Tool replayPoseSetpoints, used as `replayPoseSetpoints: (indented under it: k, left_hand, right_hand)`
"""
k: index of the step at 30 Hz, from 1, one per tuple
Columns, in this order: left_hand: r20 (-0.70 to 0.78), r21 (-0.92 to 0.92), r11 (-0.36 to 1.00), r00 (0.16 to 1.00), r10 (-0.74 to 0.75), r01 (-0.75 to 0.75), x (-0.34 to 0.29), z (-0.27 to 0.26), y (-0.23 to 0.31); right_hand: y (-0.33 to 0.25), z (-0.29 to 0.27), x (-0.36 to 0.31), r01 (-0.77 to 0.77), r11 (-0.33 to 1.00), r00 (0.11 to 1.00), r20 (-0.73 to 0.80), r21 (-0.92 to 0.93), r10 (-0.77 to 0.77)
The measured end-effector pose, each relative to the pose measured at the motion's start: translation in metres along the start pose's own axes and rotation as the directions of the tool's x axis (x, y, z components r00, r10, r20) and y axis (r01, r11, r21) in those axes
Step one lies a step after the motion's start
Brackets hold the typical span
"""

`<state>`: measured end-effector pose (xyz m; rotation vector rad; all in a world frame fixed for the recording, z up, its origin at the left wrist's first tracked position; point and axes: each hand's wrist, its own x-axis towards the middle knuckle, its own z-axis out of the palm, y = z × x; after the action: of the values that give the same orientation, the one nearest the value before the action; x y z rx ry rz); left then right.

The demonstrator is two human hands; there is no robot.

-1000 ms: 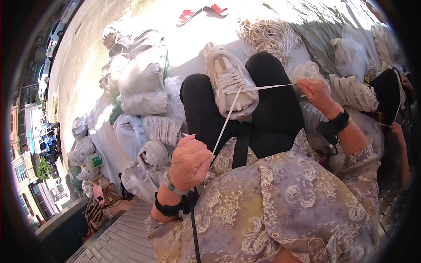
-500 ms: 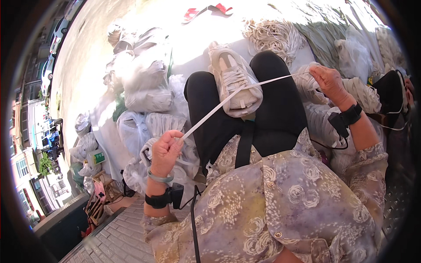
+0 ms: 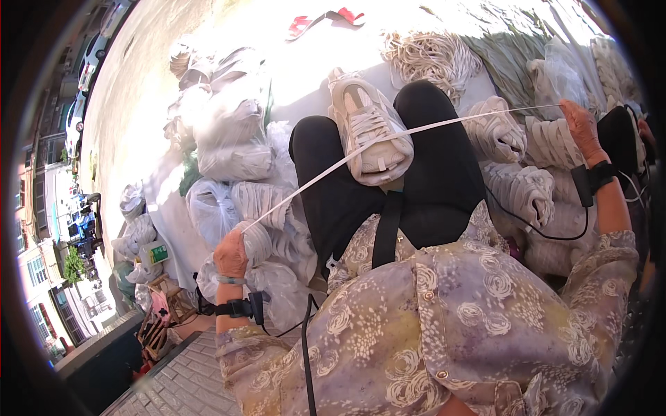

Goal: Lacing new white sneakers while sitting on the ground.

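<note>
A pale, cream-coloured sneaker point(image 3: 368, 128) is wedged between my black-trousered knees, with its heel toward me. One white shoelace point(image 3: 326, 173) stretches in a long line across the heel end of the shoe, from one hand to the other. My left hand point(image 3: 230, 253), low on the left, is closed on one end of it. Far to the right, my right hand point(image 3: 581, 130) pinches the other end at the fingertips. Thinner lace shows near the right hand. Both wrists carry black straps with small boxes.
Plastic-wrapped bundles of pale shoe parts point(image 3: 239, 139) lie to my left, and more pale uppers point(image 3: 496, 128) to my right. A heap of white laces point(image 3: 437, 59) sits beyond my right knee. A red-and-grey strip point(image 3: 326, 24) lies farther off. Black cables run from my wrists.
Both hands have moved apart, the left down and outward, the right outward to the right. More of the lace is stretched between them, and the sneaker has stayed between the knees.
</note>
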<state>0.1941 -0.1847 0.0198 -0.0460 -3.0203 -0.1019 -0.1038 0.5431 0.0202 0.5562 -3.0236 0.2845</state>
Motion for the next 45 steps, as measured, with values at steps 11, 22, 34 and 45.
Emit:
replayPoseSetpoints:
  k: [11,22,34,45]
  left_hand:
    - [0.859,-0.482,0.018,0.476,-0.188,0.876,0.068,0.010,0.078]
    - [0.767,-0.638,-0.032,0.639,0.062,0.769,0.189,0.059,0.177]
    - [0.456,-0.883,-0.006,0.855,-0.246,0.470,0.176,0.061,0.187]
    - [0.478,-0.873,-0.074,0.816,-0.326,0.482,0.171,0.067,0.196]
  right_hand:
    - [-0.173,0.036,-0.012,-0.799,0.222,0.576,0.817,0.559,0.014]
    - [-0.281,0.094,0.063,-0.478,0.075,0.860,0.484,0.875,-0.160]
    - [-0.293,0.104,0.062,-0.286,0.016,0.957,0.285,0.958,0.056]
    - [-0.300,0.113,0.057,-0.310,-0.171,0.934,0.333,0.935,0.132]
